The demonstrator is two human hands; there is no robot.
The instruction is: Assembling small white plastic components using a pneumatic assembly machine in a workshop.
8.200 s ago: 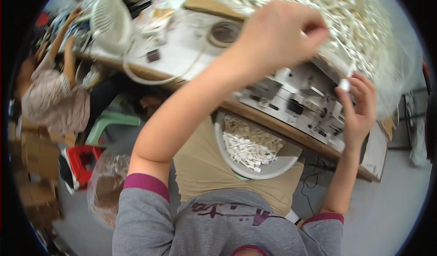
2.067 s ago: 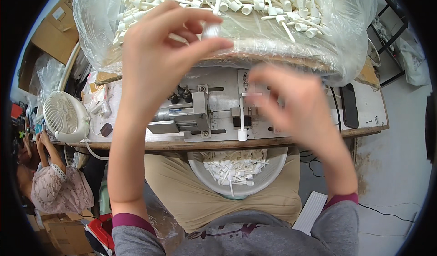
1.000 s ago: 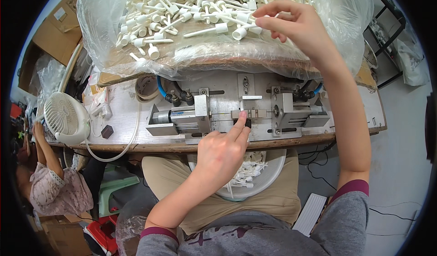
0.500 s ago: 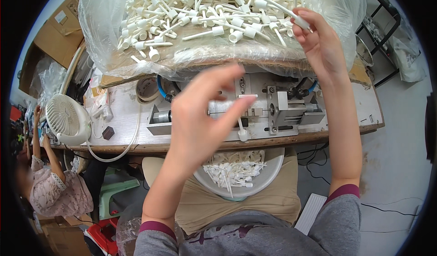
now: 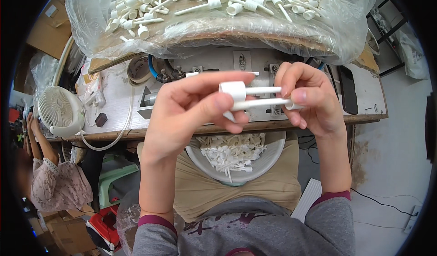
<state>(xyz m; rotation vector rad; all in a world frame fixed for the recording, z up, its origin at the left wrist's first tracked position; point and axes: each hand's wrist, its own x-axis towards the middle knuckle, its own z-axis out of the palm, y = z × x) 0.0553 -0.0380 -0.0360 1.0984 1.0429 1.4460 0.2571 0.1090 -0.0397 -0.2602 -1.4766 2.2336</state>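
Two white plastic caps with long stems lie side by side between my hands, pointing opposite ways. The ribbed end of one cap (image 5: 232,91) sits at the fingers of my left hand (image 5: 182,108), its stem reaching right. Below it runs the other stem (image 5: 261,103), whose cap is partly covered by the fingers of my right hand (image 5: 314,99). Both hands are closed on these pieces. A small white tip also shows under my left fingertips; I cannot tell what it belongs to. Behind the hands a metal clamping fixture (image 5: 275,112) is mostly hidden.
A plastic-lined board (image 5: 200,42) bears a heap of similar white pieces. On my lap is a bowl (image 5: 273,160) with more. A fan (image 5: 59,110), tape roll (image 5: 140,69) and phone (image 5: 348,90) are on the bench. Another person (image 5: 61,183) works at left.
My right hand has come down from the heap toward my left hand, bringing a stemmed cap. My left hand has closed on the pieces. The view has shifted slightly.
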